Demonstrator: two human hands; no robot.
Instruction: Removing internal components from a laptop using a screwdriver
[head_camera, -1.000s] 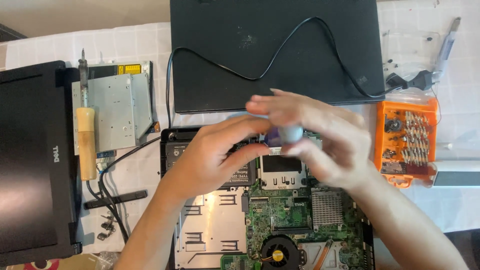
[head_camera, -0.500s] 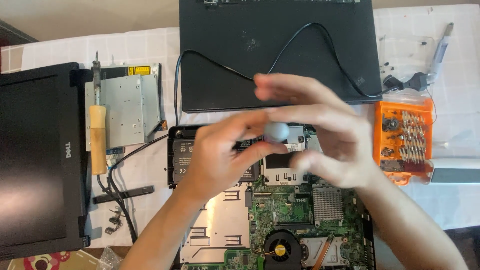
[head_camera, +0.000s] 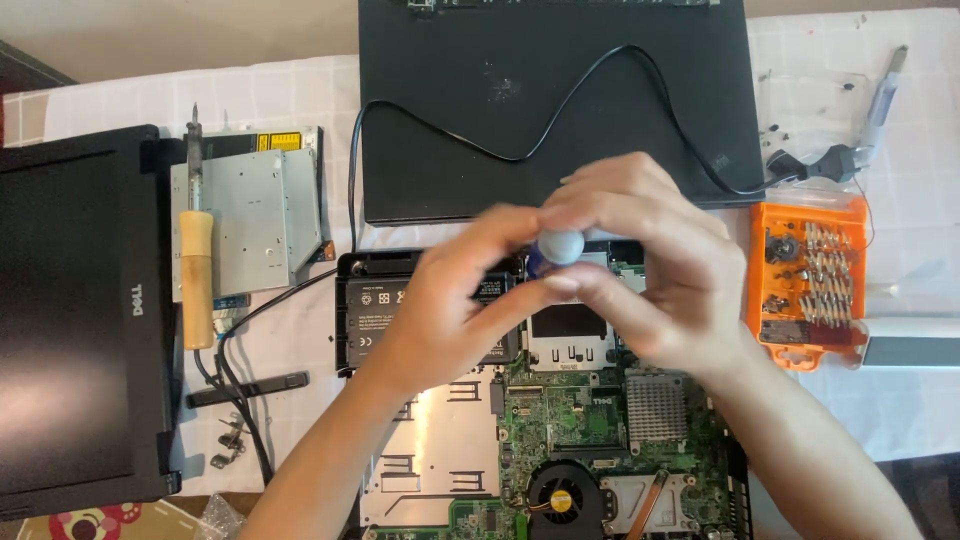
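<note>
Fingertips of left hand (head_camera: 455, 300) and right hand (head_camera: 650, 265) pinching small round grey cap (head_camera: 561, 245); open green laptop motherboard (head_camera: 560, 420) beneath.

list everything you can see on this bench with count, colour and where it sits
small round-capped object: 1, pale grey, pinched between both hands above the board
open laptop base: 1, green board and silver plate, bottom centre
cooling fan: 1, black, bottom of the board
black panel: 1, top centre, black cable across it
screen panel: 1, black, far left
optical drive: 1, silver, upper left
soldering iron: 1, wooden handle, lying on the drive
bit case: 1, orange, right
tablecloth: 1, white
left hand: 1, centre
right hand: 1, centre right
</note>
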